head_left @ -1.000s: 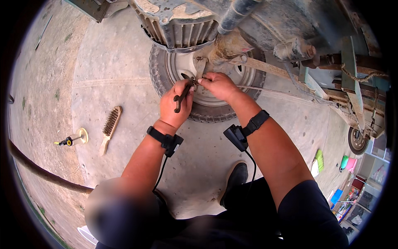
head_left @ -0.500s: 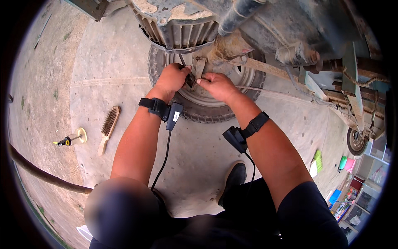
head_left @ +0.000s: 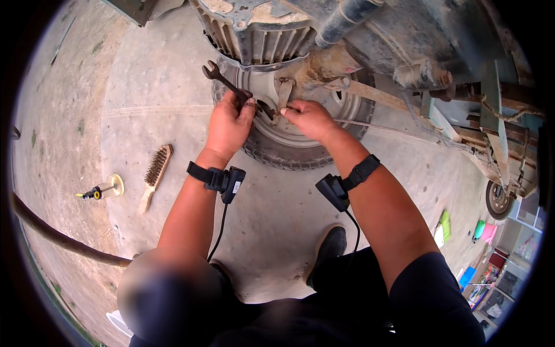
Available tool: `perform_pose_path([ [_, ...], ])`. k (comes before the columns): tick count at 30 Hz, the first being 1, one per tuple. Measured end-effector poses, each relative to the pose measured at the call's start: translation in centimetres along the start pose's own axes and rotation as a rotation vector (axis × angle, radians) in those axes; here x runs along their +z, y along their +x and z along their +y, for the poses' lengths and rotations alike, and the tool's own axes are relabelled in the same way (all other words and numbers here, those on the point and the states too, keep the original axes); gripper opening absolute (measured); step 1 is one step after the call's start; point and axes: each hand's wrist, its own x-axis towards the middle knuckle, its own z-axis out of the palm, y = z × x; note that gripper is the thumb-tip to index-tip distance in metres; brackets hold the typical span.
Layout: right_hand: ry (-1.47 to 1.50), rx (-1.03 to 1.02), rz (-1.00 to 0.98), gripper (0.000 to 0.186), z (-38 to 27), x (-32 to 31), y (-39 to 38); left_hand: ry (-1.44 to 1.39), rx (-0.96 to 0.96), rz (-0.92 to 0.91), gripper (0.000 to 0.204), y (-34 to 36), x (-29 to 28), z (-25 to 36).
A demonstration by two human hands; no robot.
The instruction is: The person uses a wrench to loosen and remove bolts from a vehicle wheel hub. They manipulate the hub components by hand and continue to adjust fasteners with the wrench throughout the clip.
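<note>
The left hand (head_left: 230, 122) is clenched around a dark, rusty open-ended steel spanner (head_left: 226, 84), whose long axis runs from the upper left down to the fastener on the rusty metal bracket (head_left: 284, 92) above the black rubber tyre (head_left: 272, 151). The right hand (head_left: 310, 118) pinches that bracket, just beside the spanner's working end. Half a second earlier both hands were huddled closer, the spanner barely showing; now its free jaw stands clear above the left hand.

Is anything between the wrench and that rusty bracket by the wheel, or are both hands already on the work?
Nothing visible stands between. The left hand grips the wrench, whose lower end reaches the rusty bracket; the exact contact is too small to tell. The right hand has its fingers at the bracket's base, beside the wrench, not blocking it.
</note>
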Motion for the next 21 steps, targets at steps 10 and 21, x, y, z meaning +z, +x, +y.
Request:
perform_pose_path([
  [10,-0.012,0.021,-0.010,0.051,-0.3,-0.1,0.0,0.286,0.345,0.075,0.017,-3.0,1.8,-2.6],
  [21,-0.056,0.010,-0.028,0.049,-0.5,-0.3,0.0,0.497,0.469,0.069,0.018,-3.1,2.7,-1.8],
])
